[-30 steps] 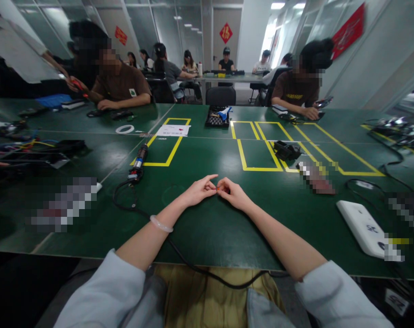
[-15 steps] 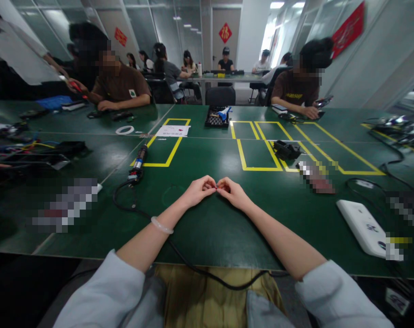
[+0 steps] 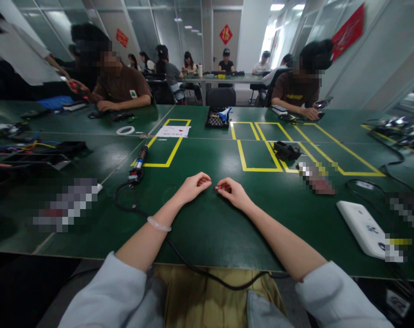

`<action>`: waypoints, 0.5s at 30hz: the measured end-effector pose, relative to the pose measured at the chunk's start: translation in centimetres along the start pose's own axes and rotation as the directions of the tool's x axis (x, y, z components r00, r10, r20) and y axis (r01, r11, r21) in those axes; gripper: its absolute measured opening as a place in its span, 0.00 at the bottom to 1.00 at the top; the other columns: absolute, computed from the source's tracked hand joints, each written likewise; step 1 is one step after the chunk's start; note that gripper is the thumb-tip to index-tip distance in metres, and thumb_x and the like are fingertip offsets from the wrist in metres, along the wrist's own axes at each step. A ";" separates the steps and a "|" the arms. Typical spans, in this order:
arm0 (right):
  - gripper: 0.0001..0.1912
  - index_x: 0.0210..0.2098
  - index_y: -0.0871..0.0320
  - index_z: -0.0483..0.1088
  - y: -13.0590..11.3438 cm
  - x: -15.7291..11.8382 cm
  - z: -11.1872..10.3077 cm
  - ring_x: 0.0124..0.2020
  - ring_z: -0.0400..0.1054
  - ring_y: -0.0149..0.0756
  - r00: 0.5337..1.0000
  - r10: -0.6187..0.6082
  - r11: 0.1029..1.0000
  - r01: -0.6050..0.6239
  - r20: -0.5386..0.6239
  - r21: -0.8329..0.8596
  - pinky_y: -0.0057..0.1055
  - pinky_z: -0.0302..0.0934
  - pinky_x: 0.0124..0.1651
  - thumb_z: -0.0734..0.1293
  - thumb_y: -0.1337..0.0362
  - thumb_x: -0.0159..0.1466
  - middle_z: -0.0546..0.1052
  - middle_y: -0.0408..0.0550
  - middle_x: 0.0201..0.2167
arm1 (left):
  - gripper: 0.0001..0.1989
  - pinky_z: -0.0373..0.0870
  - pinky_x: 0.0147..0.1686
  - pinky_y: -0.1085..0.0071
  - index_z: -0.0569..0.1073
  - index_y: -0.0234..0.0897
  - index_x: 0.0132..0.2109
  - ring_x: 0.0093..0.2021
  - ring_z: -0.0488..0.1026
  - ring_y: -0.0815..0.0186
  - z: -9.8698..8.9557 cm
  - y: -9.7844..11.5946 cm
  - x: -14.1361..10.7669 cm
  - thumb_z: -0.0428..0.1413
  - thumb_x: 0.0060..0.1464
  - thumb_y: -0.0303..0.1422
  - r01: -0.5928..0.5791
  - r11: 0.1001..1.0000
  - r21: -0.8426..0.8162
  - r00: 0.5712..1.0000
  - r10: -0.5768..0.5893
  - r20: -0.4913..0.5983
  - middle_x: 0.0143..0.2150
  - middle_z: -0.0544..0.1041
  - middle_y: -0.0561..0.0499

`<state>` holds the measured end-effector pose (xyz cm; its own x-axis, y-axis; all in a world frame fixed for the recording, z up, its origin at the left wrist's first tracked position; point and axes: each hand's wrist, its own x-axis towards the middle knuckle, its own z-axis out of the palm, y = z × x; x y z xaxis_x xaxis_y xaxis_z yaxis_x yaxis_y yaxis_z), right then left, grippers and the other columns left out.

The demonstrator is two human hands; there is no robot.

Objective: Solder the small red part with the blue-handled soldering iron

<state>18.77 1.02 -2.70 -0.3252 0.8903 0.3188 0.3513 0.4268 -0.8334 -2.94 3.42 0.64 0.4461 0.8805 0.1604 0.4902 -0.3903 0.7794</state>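
My right hand (image 3: 236, 193) pinches a small red-and-black part (image 3: 221, 187) between thumb and fingers, just above the green table (image 3: 207, 228). What kind of part it is cannot be made out. Across a narrow gap, my left hand (image 3: 195, 187) has its thumb and fingers pressed together, pointing toward the part. If anything small sits in that pinch, it is hidden. Left of my left hand lies a dark cylindrical tool (image 3: 140, 161), with a black cable (image 3: 182, 259) passing under my left forearm and over the table's front edge.
Yellow tape outlines (image 3: 261, 170) mark the table. A black device (image 3: 286, 150) and a white box (image 3: 359, 225) lie to the right. Farther back are a black tray (image 3: 217, 122), a paper sheet (image 3: 173, 131) and a white ring (image 3: 125, 130). Co-workers sit across the table.
My hands, whose fingertips met before, have separated. The left has shifted slightly left and up, and the red-and-black part now shows at my right fingertips.
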 end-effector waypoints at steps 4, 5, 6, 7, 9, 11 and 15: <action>0.08 0.39 0.59 0.69 0.1 0.0 -0.1 0.28 0.63 0.28 1.000 0.001 1.000 -0.001 0.004 -0.028 0.27 0.59 0.35 0.67 0.65 0.60 0.72 0.43 0.31 | 0.19 0.62 0.53 0.56 0.71 0.38 0.51 0.52 0.68 0.52 -5.5 -2.6 -0.4 0.53 0.57 0.43 0.186 0.870 0.457 0.937 -0.018 -0.349 0.52 0.71 0.42; 0.08 0.39 0.59 0.69 0.1 0.0 -0.1 0.28 0.62 0.28 1.000 0.002 1.000 -0.002 0.010 -0.030 0.27 0.59 0.35 0.67 0.65 0.60 0.71 0.43 0.30 | 0.21 0.60 0.55 0.52 0.70 0.37 0.53 0.55 0.66 0.48 -7.1 -3.7 -0.8 0.55 0.55 0.42 0.300 0.800 0.520 0.890 -0.038 -0.455 0.55 0.69 0.39; 0.08 0.39 0.59 0.69 0.1 0.0 0.0 0.27 0.62 0.28 1.000 0.004 1.000 -0.004 0.018 -0.030 0.27 0.59 0.34 0.67 0.65 0.60 0.70 0.42 0.29 | 0.24 0.58 0.55 0.49 0.69 0.34 0.55 0.57 0.63 0.43 -8.6 -5.0 -1.4 0.56 0.54 0.42 0.406 0.735 0.543 0.838 -0.062 -0.542 0.57 0.67 0.36; 0.08 0.39 0.59 0.69 0.1 0.0 0.0 0.27 0.62 0.28 1.000 0.008 1.000 -0.007 0.026 -0.028 0.27 0.58 0.34 0.66 0.65 0.60 0.70 0.42 0.29 | 0.27 0.56 0.55 0.46 0.68 0.32 0.57 0.58 0.61 0.40 -10.1 -6.3 -2.1 0.56 0.54 0.42 0.497 0.681 0.538 0.784 -0.087 -0.614 0.59 0.65 0.34; 0.08 0.40 0.59 0.69 0.1 0.0 0.0 0.27 0.61 0.29 0.999 0.014 1.000 -0.013 0.041 -0.025 0.27 0.58 0.34 0.66 0.65 0.60 0.70 0.41 0.28 | 0.31 0.55 0.52 0.42 0.67 0.31 0.57 0.59 0.58 0.33 -12.6 -9.1 -3.5 0.58 0.50 0.45 0.635 0.622 0.457 0.684 -0.178 -0.708 0.61 0.62 0.30; 0.08 0.40 0.59 0.69 0.1 0.0 0.0 0.27 0.61 0.29 0.999 0.012 1.000 -0.011 0.045 -0.027 0.27 0.58 0.33 0.67 0.64 0.60 0.70 0.41 0.28 | 0.32 0.55 0.49 0.38 0.69 0.36 0.52 0.59 0.57 0.30 -14.5 -11.6 -4.6 0.60 0.43 0.51 0.683 0.652 0.331 0.632 -0.300 -0.714 0.58 0.64 0.29; 0.08 0.39 0.59 0.69 0.1 0.0 -0.1 0.27 0.61 0.29 0.999 0.009 1.000 -0.008 0.042 -0.029 0.27 0.57 0.33 0.67 0.64 0.60 0.69 0.41 0.28 | 0.27 0.56 0.46 0.40 0.70 0.40 0.36 0.59 0.59 0.33 -16.2 -14.1 -5.2 0.60 0.35 0.55 0.612 0.764 0.204 0.702 -0.405 -0.586 0.48 0.70 0.33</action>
<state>18.87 1.08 -2.72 -0.3590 0.8866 0.2917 0.3792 0.4241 -0.8224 -24.23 8.68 -1.35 -0.3245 0.9336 0.1519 0.8003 0.1855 0.5702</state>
